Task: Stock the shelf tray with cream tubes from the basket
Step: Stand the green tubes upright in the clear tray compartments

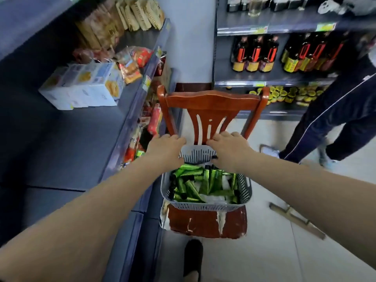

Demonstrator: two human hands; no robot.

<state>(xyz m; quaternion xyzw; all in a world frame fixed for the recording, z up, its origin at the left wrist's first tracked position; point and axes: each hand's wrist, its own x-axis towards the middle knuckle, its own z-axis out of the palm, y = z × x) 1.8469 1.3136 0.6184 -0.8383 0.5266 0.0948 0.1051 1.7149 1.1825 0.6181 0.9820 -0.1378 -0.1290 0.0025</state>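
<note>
Both hands [165,148] [230,148] grip basket [205,206] of tubes [195,184] on chair [209,104].

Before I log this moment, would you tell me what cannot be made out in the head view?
- Far rim of the basket: covered by the left hand and right hand, so what the fingertips are doing is hidden.
- Print on the green tubes: too small and blurred.
- The shelf tray to be stocked: cannot be picked out among the shelves.
- Person at right: cut off by the edge.
</note>
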